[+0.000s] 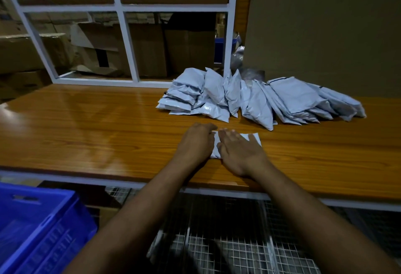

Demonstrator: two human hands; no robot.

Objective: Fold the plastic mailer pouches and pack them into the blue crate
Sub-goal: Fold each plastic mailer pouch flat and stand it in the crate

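A small folded grey mailer pouch [256,138] lies flat on the wooden table [86,126], mostly covered by both hands. My right hand [240,152] presses flat on it with straight fingers. My left hand [196,141] rests at the pouch's left edge, its fingers curved over that edge. A heap of several grey pouches [249,98] lies behind, toward the back right of the table. The blue crate [36,226] stands below the table's front edge at the lower left, and only part of it is in view.
A white metal frame [128,44] rises at the table's back, with cardboard boxes [147,50] behind it. A tall brown board [325,30] stands at the back right. Wire mesh [227,243] lies under the table near my arms.
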